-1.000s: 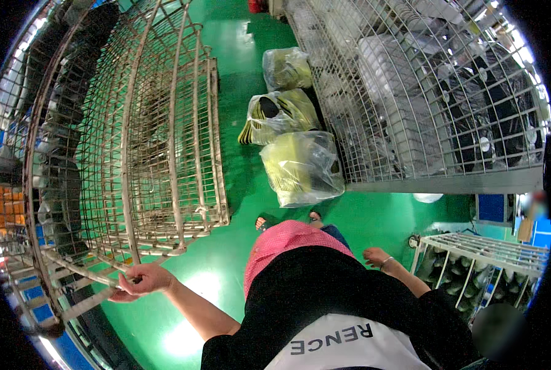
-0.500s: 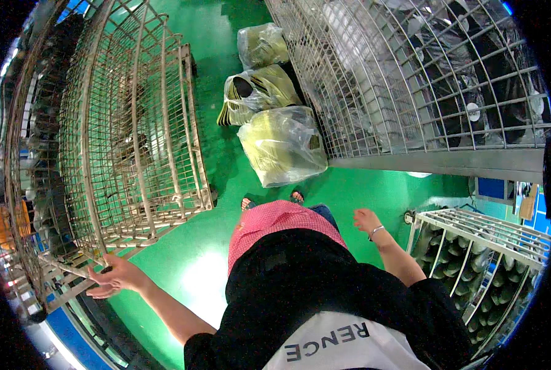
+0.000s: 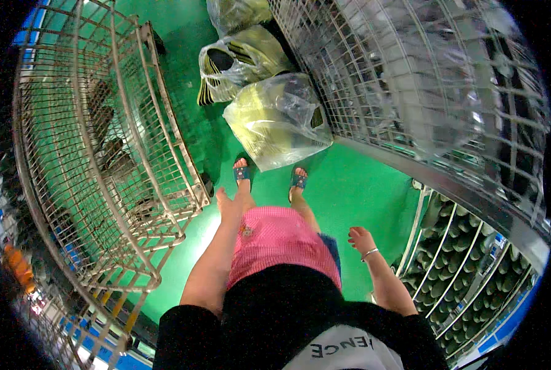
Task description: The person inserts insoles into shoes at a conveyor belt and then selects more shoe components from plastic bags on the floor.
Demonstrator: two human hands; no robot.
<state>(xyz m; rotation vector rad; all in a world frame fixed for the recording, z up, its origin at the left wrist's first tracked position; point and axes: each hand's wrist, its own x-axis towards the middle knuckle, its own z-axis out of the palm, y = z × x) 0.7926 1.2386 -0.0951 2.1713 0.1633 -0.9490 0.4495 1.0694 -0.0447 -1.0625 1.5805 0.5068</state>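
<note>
My left hand (image 3: 227, 203) hangs in front of my left leg, beside the pink checked apron (image 3: 281, 237). Its thumb stands out and it appears to hold nothing; the other fingers show only in part. Out to the right, my right hand (image 3: 360, 239) hangs over the green floor with its fingers loosely bent and apart, nothing in it. A bracelet (image 3: 370, 253) circles that wrist. Just beyond my feet lies a clear plastic bag (image 3: 278, 123) packed with yellowish, striped pieces. Neither hand touches it.
An empty-looking wire cage cart (image 3: 112, 142) stands at left. Farther off lie two more filled bags (image 3: 241, 61). A tall mesh cage (image 3: 405, 80) with plastic-wrapped dark items takes up the right. Nearer right is a white rack (image 3: 451, 265) of dark rounded pieces.
My left hand has come off the wire cart's near rail and swung in to my leg. My right hand stays low at the right. The view has shifted, showing both sandalled feet.
</note>
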